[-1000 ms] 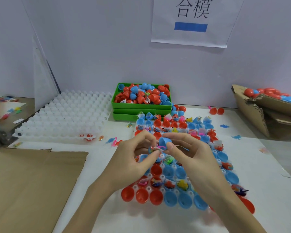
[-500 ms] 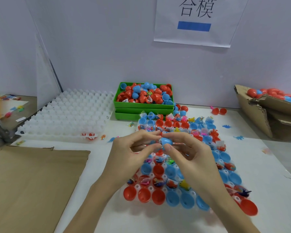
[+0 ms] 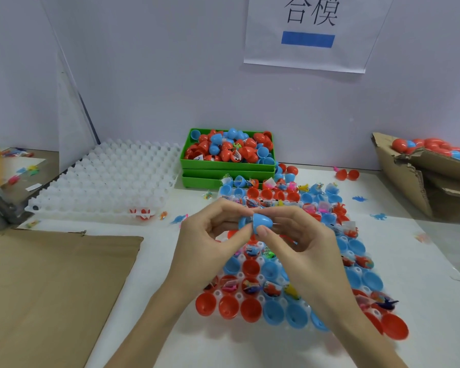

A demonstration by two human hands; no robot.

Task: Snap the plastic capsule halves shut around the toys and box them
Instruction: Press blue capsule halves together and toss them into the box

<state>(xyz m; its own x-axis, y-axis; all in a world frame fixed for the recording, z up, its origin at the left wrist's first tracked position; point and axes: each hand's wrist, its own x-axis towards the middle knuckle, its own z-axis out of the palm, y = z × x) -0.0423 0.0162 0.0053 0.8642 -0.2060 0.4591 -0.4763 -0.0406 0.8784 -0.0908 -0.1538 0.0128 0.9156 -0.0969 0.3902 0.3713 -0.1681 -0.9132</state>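
A blue capsule is held between both hands above the tray. My left hand pinches its left half, which is mostly hidden behind the fingers. My right hand pinches the pointed right half with thumb and fingers. The two halves meet at the middle. Beneath them lies a clear tray of red and blue capsule halves, several with small toys inside. A cardboard box at the right holds closed red and blue capsules.
A green bin of loose capsule halves stands behind the tray. A white empty cell tray sits at the left. Flat cardboard covers the near left of the table. Small loose toys lie scattered on the white surface.
The blue half in my right hand came together with the half in my left. Both hands rose slightly, and the colourful toy seen between the fingers is no longer visible.
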